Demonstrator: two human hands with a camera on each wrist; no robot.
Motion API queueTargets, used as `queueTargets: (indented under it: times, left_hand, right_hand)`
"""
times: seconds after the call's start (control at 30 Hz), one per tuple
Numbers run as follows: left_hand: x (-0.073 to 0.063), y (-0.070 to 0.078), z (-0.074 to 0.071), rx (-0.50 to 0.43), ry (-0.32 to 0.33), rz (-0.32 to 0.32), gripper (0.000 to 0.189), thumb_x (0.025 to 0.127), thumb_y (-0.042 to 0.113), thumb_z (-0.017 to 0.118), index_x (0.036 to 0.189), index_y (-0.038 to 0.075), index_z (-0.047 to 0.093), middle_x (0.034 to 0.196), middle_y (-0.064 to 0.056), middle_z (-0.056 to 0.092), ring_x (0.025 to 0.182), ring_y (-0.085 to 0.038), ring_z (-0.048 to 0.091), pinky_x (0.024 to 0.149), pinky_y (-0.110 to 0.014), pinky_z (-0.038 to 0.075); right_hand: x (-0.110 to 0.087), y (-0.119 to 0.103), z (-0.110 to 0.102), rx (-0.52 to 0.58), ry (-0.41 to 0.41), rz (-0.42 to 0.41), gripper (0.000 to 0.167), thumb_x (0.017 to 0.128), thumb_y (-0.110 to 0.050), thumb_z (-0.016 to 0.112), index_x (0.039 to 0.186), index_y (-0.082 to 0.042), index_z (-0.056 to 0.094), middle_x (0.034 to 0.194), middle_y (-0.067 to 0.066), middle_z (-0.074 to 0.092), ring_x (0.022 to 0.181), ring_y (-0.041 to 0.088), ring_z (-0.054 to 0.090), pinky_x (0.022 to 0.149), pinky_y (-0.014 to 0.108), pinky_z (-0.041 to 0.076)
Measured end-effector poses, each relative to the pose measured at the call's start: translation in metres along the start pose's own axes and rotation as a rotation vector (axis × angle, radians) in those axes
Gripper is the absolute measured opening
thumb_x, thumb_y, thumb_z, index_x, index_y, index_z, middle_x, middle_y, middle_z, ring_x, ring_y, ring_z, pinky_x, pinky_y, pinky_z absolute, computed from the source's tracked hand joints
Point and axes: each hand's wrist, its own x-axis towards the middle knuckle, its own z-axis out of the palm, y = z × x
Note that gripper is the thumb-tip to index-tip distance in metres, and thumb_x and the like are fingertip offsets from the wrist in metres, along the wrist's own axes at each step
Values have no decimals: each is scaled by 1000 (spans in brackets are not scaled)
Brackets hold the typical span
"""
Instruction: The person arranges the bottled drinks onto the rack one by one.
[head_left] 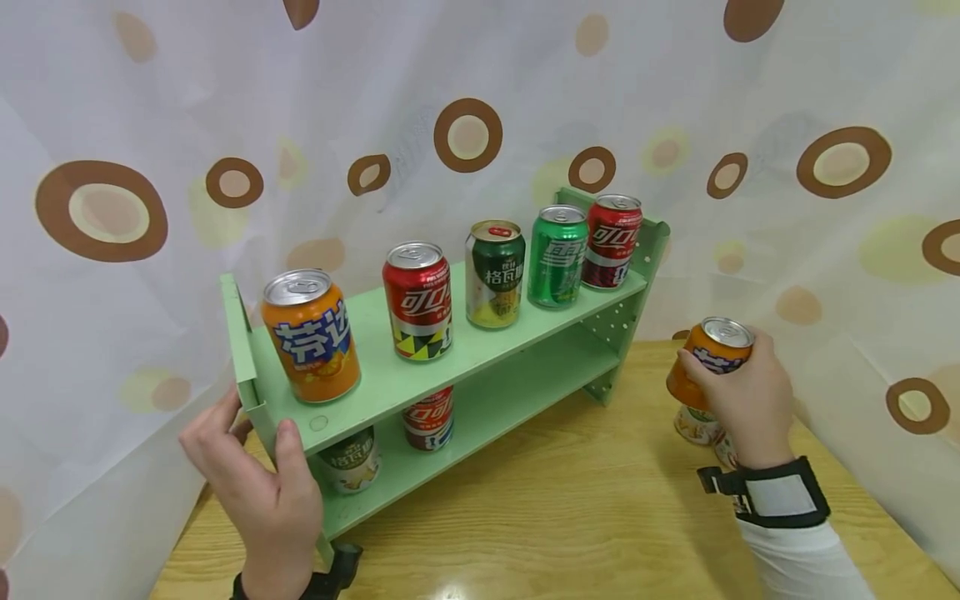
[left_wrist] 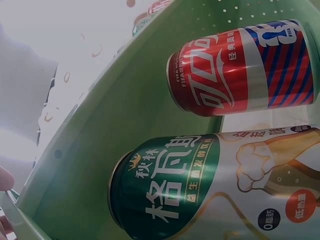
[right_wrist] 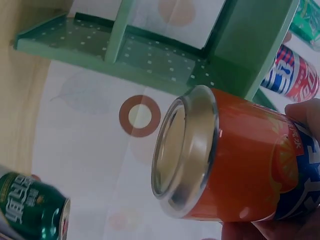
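Note:
My left hand (head_left: 258, 483) grips the left end of a light green two-tier shelf (head_left: 517, 400), thumb at the front edge and fingers around the side panel. To the right of the shelf, my right hand (head_left: 753, 404) holds an orange soda can (head_left: 681, 383), its silver top facing up. In the right wrist view, this can's metal base (right_wrist: 170, 155) shows, with fingertips (right_wrist: 305, 112) around its side. Below the held can stand white patterned cans (head_left: 696, 425), partly hidden by it and the hand.
Along the upper tier stand an orange can (head_left: 318, 358), a red can (head_left: 416, 304), a dark green and gold can (head_left: 495, 279), a green can (head_left: 557, 258) and another red can (head_left: 611, 246). A green-white can (left_wrist: 165, 190) and a red can (left_wrist: 240, 70) occupy the lower tier. Patterned cloth (head_left: 397, 75) hangs behind.

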Motion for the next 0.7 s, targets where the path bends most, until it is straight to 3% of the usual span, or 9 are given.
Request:
queueTargets:
  times: [0.7]
  left_hand:
    - [-1,-1,0,1,-1,6,55,85,3,51,137,-11,47,128,13,38,119,-10,37,95,-21,40]
  right_hand:
    - [-17,-34,59,73,-108,-176,79,87,-42,78,145,1,45,125,27,63,105,44,66,86,60,57]
